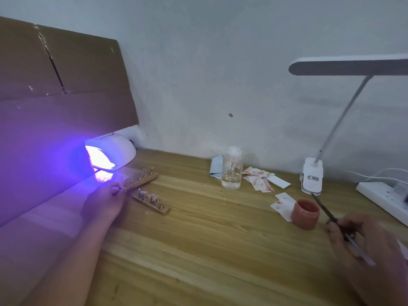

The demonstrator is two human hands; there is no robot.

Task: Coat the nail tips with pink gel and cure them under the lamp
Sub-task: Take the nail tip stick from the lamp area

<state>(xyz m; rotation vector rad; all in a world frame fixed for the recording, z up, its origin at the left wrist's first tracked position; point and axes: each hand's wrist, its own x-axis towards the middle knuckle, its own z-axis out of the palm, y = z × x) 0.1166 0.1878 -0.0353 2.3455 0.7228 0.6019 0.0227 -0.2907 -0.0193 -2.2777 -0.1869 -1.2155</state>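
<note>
By jar [305,214]: wipes [258,181], pump btl [231,171]

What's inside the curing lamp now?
The curing lamp shows only glare in its mouth; anything inside is washed out. The left hand grips one wooden holder outside it; a second holder lies alongside.

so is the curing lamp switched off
No, the curing lamp glows bright violet next to the left hand gripping a wooden strip.
</note>
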